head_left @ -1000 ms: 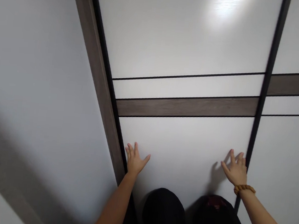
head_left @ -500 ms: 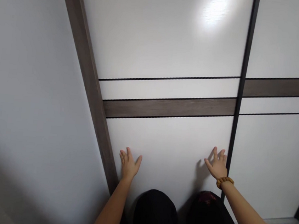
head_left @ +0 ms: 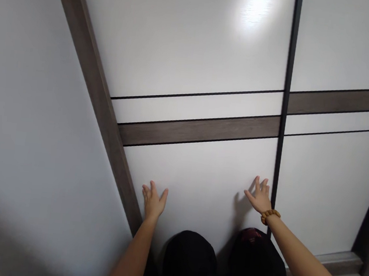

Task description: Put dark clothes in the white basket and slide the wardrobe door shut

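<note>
A white sliding door panel (head_left: 194, 174) with a brown wood-look band (head_left: 201, 130) across it fills the middle. My left hand (head_left: 154, 201) rests against its lower left part, fingers spread, close to the brown side frame (head_left: 105, 134). Toward the panel's right edge, my right hand (head_left: 260, 197) has its fingertips on or very near the white surface, spread apart, casting a shadow. A dark vertical strip (head_left: 279, 152) runs just beside that hand. Around my right wrist is a brown beaded bracelet (head_left: 270, 216). Neither hand holds anything.
My knees in black clothing (head_left: 189, 261) are close to the door below the hands. A second white panel (head_left: 324, 183) adjoins on the right, above a floor-level track (head_left: 339, 264). A plain pale wall (head_left: 44, 154) stands on the left.
The view has shifted slightly, so the door, frame and both hands appear a little farther left. Both hands keep the same spread pose at the panel.
</note>
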Action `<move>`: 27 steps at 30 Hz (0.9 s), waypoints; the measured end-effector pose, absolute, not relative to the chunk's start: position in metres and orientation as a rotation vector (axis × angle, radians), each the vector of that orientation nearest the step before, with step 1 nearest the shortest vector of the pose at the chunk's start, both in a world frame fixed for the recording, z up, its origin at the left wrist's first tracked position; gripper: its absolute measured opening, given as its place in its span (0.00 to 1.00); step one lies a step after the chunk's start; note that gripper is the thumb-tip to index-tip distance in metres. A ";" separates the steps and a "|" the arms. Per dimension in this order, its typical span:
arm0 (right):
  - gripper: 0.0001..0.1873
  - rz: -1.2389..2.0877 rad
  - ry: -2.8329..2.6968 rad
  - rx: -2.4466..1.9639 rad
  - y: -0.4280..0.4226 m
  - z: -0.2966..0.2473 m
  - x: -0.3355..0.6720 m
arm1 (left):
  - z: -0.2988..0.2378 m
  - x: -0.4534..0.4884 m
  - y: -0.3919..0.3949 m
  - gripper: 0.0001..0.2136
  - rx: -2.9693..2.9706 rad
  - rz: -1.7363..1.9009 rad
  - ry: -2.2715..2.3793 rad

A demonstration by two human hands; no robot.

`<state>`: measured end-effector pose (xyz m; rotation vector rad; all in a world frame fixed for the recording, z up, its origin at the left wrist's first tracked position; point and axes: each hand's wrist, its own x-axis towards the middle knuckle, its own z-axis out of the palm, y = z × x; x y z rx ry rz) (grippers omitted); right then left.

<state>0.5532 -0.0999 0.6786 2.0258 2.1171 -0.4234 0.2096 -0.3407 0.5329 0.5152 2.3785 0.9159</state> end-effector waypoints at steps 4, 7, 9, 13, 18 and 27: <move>0.53 -0.616 2.134 2.002 -0.107 0.691 0.547 | 0.553 0.213 -0.336 0.40 0.258 1.210 2.190; 0.58 -0.941 2.028 1.861 -0.125 0.699 0.536 | 0.570 0.224 -0.331 0.35 0.245 1.233 1.897; 0.63 -1.223 1.847 1.686 -0.140 0.701 0.525 | 0.583 0.237 -0.330 0.37 0.281 1.178 1.593; 0.55 -1.559 1.542 1.391 -0.167 0.699 0.511 | 0.601 0.267 -0.336 0.42 0.310 1.054 1.078; 0.55 -1.501 1.497 1.351 -0.181 0.691 0.513 | 0.594 0.296 -0.341 0.43 0.355 0.897 1.037; 0.40 -0.611 2.419 1.670 -0.155 0.703 0.507 | 0.570 0.236 -0.326 0.48 0.631 1.178 2.488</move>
